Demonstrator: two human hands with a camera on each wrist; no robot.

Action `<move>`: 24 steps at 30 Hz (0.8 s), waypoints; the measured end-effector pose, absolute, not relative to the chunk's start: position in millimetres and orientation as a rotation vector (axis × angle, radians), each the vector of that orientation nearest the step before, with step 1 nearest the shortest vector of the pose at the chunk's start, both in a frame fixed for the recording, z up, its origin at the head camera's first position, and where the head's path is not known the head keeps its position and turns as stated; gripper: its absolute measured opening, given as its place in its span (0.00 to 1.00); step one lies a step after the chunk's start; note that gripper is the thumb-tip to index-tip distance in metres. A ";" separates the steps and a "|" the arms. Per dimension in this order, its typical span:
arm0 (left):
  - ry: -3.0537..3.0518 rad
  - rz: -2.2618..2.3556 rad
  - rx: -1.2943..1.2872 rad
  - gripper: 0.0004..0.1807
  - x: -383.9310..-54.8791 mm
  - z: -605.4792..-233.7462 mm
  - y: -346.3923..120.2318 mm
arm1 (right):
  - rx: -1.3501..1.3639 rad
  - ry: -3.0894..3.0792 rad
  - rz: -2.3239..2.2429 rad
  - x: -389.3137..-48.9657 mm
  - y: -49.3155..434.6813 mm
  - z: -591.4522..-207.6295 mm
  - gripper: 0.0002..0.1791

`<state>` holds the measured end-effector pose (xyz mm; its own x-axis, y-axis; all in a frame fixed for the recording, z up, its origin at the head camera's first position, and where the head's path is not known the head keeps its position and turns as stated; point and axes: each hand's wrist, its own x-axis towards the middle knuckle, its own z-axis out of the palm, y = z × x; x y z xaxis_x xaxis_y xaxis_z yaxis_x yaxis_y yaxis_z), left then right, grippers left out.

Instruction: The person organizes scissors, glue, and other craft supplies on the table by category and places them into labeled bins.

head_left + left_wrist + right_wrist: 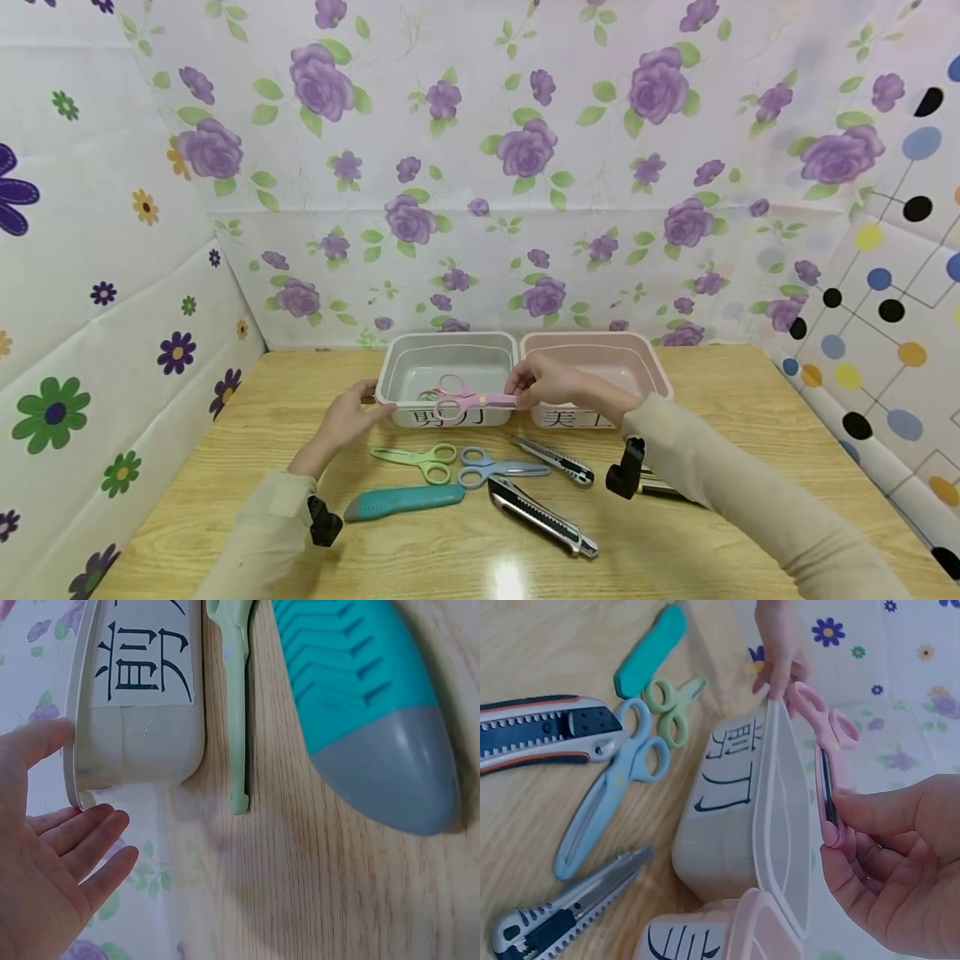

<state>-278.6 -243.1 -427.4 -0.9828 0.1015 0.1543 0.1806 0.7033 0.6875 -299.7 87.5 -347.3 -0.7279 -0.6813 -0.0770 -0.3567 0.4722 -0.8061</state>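
Observation:
My right hand (546,382) pinches pink scissors (834,780) by the blade end between thumb and fingers. The scissors' handles point left, over the front rim of the grey bin (727,776). Black characters mark a white label on this bin. At the bin's left front corner, my left hand (56,840) touches the rim with its thumb, its fingers fairly straight beside the corner. Part of a green handle (429,394) shows inside the grey bin. Light green scissors (420,458) and blue scissors (495,468) lie on the table in front.
A pink bin (651,367) with a labelled front adjoins the grey one on the right. Nearer lie a teal cutter (405,502), a silver utility knife (555,460) and a black-and-silver utility knife (540,515). A yellow-and-black tool (663,487) is partly hidden by my right sleeve.

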 end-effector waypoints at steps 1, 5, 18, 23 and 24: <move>-2.802 -1.151 -0.232 0.32 -278.8 -427.4 -243.0 | -0.848 2.330 -1.153 -301.4 87.4 -347.2 0.07; -2.801 -1.159 -0.227 0.33 -279.7 -427.5 -242.8 | -0.819 2.318 -1.166 -307.0 87.1 -344.4 0.07; -2.793 -1.173 -0.229 0.31 -277.0 -428.2 -243.3 | -0.735 2.313 -1.220 -324.2 82.9 -340.9 0.08; -2.800 -1.159 -0.235 0.31 -277.2 -427.0 -241.9 | -0.681 2.328 -1.226 -331.6 80.3 -338.9 0.09; -2.801 -1.156 -0.238 0.31 -277.3 -426.6 -241.5 | -0.671 2.331 -1.228 -332.8 79.7 -338.9 0.09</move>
<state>-277.3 -241.5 -426.6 -0.9826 0.1054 0.1532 0.1828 0.6992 0.6912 -332.8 79.7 -338.9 -0.7955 -0.5898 -0.1386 -0.2195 0.4938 -0.8414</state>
